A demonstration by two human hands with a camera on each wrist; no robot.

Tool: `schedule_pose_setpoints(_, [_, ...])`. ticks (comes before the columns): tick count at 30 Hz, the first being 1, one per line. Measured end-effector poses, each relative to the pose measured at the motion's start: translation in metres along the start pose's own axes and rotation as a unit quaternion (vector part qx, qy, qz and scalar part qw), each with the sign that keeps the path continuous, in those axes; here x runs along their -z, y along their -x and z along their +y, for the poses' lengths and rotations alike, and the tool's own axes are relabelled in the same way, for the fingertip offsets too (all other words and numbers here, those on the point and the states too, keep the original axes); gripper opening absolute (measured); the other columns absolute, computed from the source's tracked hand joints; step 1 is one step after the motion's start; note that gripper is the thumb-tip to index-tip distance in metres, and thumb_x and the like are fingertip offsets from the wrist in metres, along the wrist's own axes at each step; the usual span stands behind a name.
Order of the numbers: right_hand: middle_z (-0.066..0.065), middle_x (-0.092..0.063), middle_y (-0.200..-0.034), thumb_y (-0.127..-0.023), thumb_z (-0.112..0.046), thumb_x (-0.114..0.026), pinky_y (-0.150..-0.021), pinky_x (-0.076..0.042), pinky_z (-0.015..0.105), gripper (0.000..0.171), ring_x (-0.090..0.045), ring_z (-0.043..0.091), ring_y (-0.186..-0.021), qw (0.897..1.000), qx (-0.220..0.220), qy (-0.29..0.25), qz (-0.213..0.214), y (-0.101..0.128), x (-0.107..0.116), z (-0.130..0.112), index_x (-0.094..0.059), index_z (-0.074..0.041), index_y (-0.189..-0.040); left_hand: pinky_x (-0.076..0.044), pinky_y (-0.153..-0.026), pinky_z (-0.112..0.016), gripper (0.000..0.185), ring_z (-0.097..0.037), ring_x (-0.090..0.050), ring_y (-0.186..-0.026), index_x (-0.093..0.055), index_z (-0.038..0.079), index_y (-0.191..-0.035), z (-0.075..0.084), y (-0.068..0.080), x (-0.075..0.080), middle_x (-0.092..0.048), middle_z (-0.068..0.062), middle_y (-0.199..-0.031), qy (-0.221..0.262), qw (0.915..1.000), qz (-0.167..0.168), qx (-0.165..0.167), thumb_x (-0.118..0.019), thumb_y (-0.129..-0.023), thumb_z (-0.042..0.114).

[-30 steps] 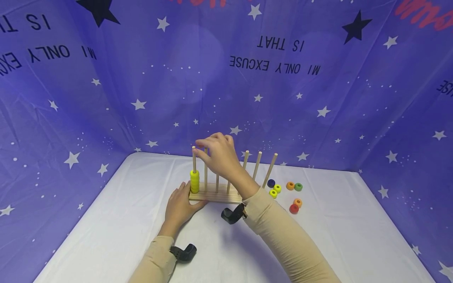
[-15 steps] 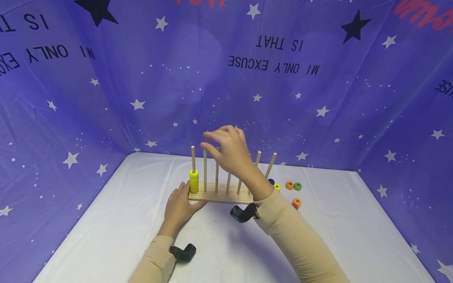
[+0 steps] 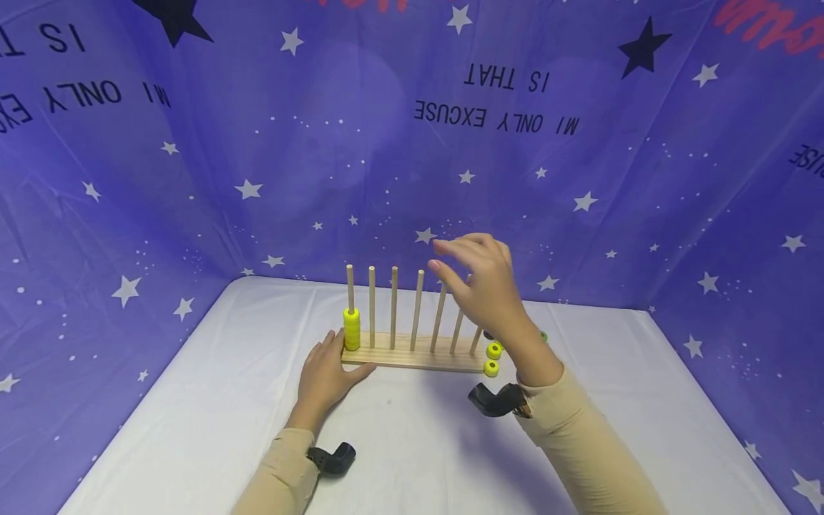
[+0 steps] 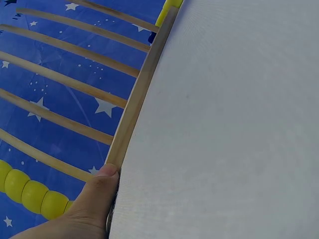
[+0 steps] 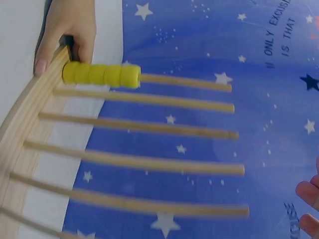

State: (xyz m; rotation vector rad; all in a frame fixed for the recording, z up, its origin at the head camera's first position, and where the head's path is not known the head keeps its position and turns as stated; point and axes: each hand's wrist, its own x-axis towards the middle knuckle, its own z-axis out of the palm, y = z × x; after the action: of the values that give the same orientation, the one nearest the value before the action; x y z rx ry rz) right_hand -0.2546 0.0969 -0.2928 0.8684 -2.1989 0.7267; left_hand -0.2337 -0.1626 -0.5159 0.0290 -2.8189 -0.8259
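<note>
A wooden rack with several upright pegs stands on the white table. Yellow beads are stacked low on the leftmost peg; the other pegs are bare. My left hand grips the rack's left end, thumb on the front edge of the base. My right hand hovers above the right-hand pegs with relaxed fingers and holds nothing. In the right wrist view the yellow beads sit by my left hand, and my right fingertips show at the edge.
Two loose yellow beads lie by the rack's right end. A green bead peeks out behind my right wrist; other beads are hidden. The white table is backed by a blue star-patterned cloth.
My right hand has moved from the top of the leftmost pegs to the right, above the right-hand pegs, empty. My left hand and the rack have stayed put.
</note>
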Motion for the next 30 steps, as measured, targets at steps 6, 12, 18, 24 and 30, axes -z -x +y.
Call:
schedule_pose_setpoints(6, [0.003,-0.071,-0.107,-0.087,-0.025,-0.069,-0.100,-0.033,0.050,0.032,-0.053,0.022,-0.110,0.999,-0.024,-0.002,0.029,0.021,0.020,0.019,-0.068,-0.015,-0.117,-0.019,-0.119,-0.048,0.102,-0.034,-0.028,-0.143,-0.030,0.009,-0.148,0.000,0.000,-0.002,-0.037,-0.017,-0.150,0.002,0.9999,-0.008,0.008,-0.065,-0.072,0.068])
schedule_pose_setpoints(12, [0.004,-0.070,-0.109,-0.085,-0.020,-0.071,-0.097,-0.033,0.047,0.032,-0.053,0.022,-0.109,0.996,-0.065,0.002,0.059,0.044,0.034,0.041,-0.068,-0.016,-0.117,-0.019,-0.119,-0.049,0.103,-0.035,-0.028,-0.142,-0.030,0.007,-0.147,0.001,0.000,-0.002,-0.037,-0.018,-0.150,0.001,1.0000,-0.005,0.006,-0.065,-0.072,0.068])
schedule_pose_setpoints(18, [0.004,-0.069,-0.114,-0.087,-0.025,-0.068,-0.097,-0.033,0.046,0.033,-0.053,0.021,-0.111,0.991,-0.128,0.008,0.048,0.065,0.033,0.065,-0.066,-0.016,-0.120,-0.020,-0.119,-0.050,0.102,-0.036,-0.030,-0.141,-0.031,0.007,-0.147,0.001,0.000,0.001,-0.037,-0.019,-0.149,0.000,1.0000,-0.002,0.004,-0.065,-0.073,0.069])
schedule_pose_setpoints(24, [0.007,-0.067,-0.120,-0.089,-0.029,-0.065,-0.099,-0.033,0.051,0.037,-0.051,0.027,-0.118,0.981,-0.192,0.014,0.010,0.089,0.023,0.087,-0.064,-0.013,-0.123,-0.019,-0.119,-0.050,0.102,-0.036,-0.029,-0.142,-0.031,0.007,-0.147,0.002,0.000,0.001,-0.037,-0.019,-0.149,0.002,1.0000,-0.006,0.007,-0.065,-0.073,0.068])
schedule_pose_setpoints(30, [0.007,-0.066,-0.121,-0.092,-0.035,-0.061,-0.103,-0.032,0.055,0.041,-0.051,0.030,-0.117,0.969,-0.243,0.010,-0.032,0.115,0.005,0.116,-0.061,-0.013,-0.126,-0.019,-0.119,-0.050,0.102,-0.036,-0.028,-0.142,-0.031,0.008,-0.147,0.003,0.000,0.001,-0.037,-0.019,-0.150,0.005,0.9999,-0.007,0.008,-0.065,-0.073,0.068])
